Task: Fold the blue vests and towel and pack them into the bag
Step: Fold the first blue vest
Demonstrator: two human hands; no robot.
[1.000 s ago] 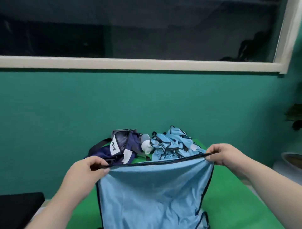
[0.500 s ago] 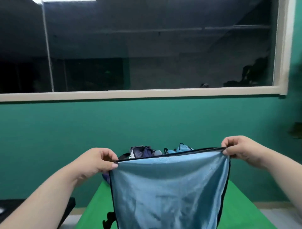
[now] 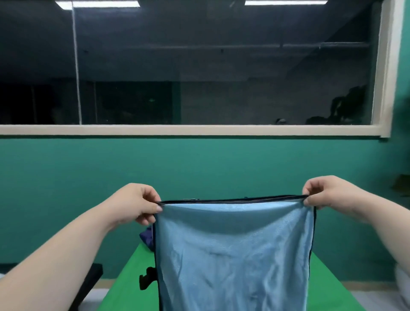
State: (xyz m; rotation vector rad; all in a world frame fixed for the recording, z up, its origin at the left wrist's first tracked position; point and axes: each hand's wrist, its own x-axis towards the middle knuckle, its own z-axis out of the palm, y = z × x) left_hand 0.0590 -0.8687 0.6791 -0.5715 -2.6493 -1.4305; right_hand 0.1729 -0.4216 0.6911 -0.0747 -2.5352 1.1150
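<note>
Both hands raised in front of me: my left hand [image 3: 135,204] pinches the top left corner of a light blue shiny vest with black trim [image 3: 233,255], and my right hand [image 3: 326,195] pinches the top right corner. Vest hangs stretched flat between them over the green table [image 3: 128,273]. Dark navy fabric [image 3: 147,238] peeks from behind its left edge.

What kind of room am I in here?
Likely an indoor workroom or studio rather than a home: a teal wall with a wide cream-framed window onto a dim interior, ceiling lights showing in it, and a green-covered table below the blue vest.
</note>
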